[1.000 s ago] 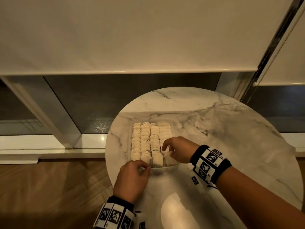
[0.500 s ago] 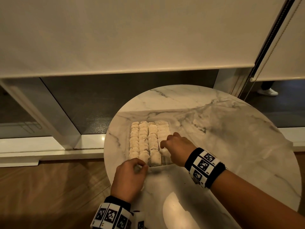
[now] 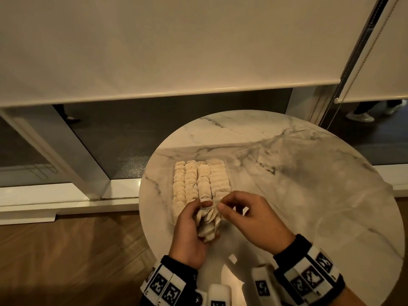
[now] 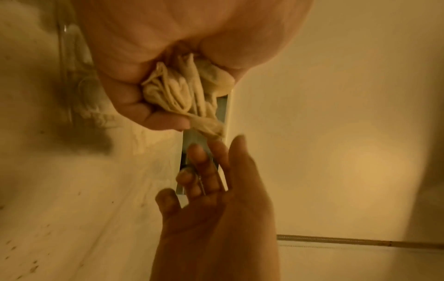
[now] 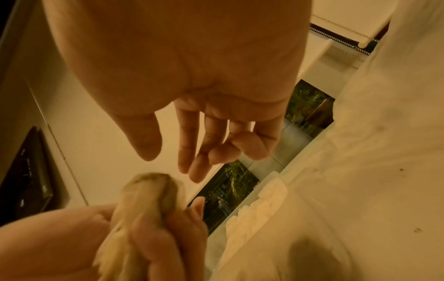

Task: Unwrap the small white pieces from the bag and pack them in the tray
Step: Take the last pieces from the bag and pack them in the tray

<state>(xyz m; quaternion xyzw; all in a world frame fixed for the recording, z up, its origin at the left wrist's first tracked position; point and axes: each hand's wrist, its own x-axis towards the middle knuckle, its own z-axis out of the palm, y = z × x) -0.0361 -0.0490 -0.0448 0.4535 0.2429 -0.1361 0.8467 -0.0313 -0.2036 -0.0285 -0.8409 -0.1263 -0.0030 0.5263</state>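
Note:
A clear tray (image 3: 228, 164) on the round marble table (image 3: 309, 184) holds several rows of small white pieces (image 3: 198, 182). Just in front of it, above the table, my left hand (image 3: 194, 217) grips a crumpled bundle of white wrapped pieces (image 3: 208, 226). The left wrist view shows the bundle (image 4: 177, 95) bunched in the palm, a twisted tip sticking out. My right hand (image 3: 234, 204) hovers beside the bundle's top with loosely bent fingers (image 5: 192, 152) and holds nothing. A small gap separates its fingertips (image 4: 238, 140) from the tip.
The table's left rim (image 3: 143, 195) drops to a wooden floor (image 3: 66, 250). A window frame (image 3: 66, 195) and lowered roller blind (image 3: 154, 51) stand behind. Bare marble stretches to the right of the tray.
My left hand has risen from the tray's near edge, its bundle now in full view. My right hand has pulled back from the tray's rows to the bundle's top.

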